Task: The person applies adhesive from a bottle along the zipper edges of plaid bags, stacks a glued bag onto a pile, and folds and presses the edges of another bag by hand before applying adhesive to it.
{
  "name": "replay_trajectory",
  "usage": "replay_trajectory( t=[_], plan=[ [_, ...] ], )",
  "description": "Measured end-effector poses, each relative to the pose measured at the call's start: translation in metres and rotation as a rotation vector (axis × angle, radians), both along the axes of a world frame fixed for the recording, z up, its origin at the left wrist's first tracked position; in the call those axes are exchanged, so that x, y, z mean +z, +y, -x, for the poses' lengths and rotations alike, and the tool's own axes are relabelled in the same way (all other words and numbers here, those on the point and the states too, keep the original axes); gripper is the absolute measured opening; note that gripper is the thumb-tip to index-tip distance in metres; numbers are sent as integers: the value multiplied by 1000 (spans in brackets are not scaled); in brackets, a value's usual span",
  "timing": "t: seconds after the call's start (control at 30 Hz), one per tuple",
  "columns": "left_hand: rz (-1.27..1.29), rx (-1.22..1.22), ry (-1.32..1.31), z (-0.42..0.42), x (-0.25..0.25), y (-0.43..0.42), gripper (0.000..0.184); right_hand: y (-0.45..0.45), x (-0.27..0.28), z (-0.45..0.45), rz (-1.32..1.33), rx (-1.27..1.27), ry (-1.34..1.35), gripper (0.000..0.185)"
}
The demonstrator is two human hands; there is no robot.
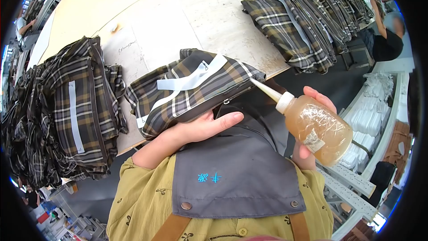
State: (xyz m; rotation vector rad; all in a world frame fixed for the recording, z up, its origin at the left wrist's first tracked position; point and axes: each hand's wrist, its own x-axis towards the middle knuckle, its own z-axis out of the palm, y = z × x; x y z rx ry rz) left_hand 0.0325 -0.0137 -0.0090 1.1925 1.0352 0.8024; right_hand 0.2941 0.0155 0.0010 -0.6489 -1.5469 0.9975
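Note:
A plaid zippered bag in brown, black and white lies at the table's front edge, with white strips on its upper face. My left hand holds it from below at the zipper; the thumb sticks out and the other fingers are hidden under the cloth. Wrapped round a clear squeeze bottle of amber liquid is my right hand, partly hidden behind it. The bottle's long tapered nozzle points up and left, its tip at the bag's right corner.
Plaid pieces are piled on the left, one with a white strip. Another stack lies at the back right of the table. Bundled white material fills a rack on the right. Another person is at far right.

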Motion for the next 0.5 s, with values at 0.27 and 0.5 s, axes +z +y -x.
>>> replay_trajectory(
  t=[0.27, 0.5],
  plan=[
    [70, 94, -137, 7, 4, 0, 85, 3, -4, 24, 409, 145, 641, 96],
    [85, 550, -670, 43, 32, 38, 51, 25, -3, 11, 629, 571, 1305, 93]
  ],
)
